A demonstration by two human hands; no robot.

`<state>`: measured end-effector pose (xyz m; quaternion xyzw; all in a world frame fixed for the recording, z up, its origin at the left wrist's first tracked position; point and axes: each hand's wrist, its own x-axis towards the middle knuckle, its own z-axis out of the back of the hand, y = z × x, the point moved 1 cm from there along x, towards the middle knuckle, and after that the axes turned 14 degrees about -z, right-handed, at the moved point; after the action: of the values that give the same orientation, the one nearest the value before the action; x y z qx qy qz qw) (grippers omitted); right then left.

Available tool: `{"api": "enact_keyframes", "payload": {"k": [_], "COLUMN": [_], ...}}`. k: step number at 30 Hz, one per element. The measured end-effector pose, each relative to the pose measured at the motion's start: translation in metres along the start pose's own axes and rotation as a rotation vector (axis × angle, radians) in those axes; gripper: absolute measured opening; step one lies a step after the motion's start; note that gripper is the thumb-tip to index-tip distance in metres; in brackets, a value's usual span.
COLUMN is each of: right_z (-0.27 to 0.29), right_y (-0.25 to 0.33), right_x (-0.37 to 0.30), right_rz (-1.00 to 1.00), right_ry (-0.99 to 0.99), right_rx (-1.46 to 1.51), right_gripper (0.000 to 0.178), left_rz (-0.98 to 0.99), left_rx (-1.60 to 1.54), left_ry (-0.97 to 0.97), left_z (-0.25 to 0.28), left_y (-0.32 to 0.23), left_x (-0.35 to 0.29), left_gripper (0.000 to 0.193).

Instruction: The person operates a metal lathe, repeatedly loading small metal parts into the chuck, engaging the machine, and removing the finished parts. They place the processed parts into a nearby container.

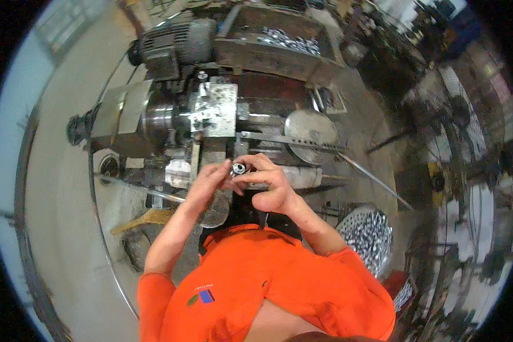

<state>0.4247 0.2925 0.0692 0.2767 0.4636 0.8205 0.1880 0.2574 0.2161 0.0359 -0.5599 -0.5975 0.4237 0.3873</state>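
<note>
In front of my waist, both hands come together at a small shiny metal nut-like piece [239, 169] with a dark round hole facing up. My right hand [271, 179] has thumb and forefinger curled round it from the right. From the left, the fingers of my left hand [208, 181] close against its other side; they are slightly blurred, and part of their grip is hidden. Just beyond the hands is a machine with a bright flat metal plate [221, 111] and a round spindle housing [158, 117]. A perforated flat bar [290, 138] reaches right from it.
An electric motor [179, 43] and an open box [268, 60] with shiny metal pieces stand at the back. A round disc [312, 134] lies to the right. Low on the right, a perforated bowl [347, 222] is heaped with small metal parts. Rods stick out both sides.
</note>
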Motion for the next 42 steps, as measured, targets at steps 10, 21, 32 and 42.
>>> {"api": "enact_keyframes", "payload": {"k": [10,21,32,42], "right_z": [-0.028,-0.070,-0.098,-0.100], "right_y": [0.014,-0.021,-0.053,-0.046], "right_x": [0.023,0.199,0.239,0.236], "right_rz": [0.169,0.177,-0.227,-0.219], "right_ry": [0.086,0.217,0.294,0.087], "right_rx": [-0.391,-0.800,-0.416,-0.455], "right_gripper": [0.033,0.015,0.024,0.023], "left_rz": [-0.059,0.008,0.427,0.602], "left_rx": [0.547,1.701,1.288,2.055], "left_ry": [-0.006,-0.458,-0.998,-0.916], "left_z": [0.021,0.159,0.216,0.345], "left_y": [-0.036,-0.121,-0.035,-0.056], "left_x": [-0.014,-0.149,-0.292,-0.352], "left_gripper": [0.029,0.036,0.037,0.012]}}
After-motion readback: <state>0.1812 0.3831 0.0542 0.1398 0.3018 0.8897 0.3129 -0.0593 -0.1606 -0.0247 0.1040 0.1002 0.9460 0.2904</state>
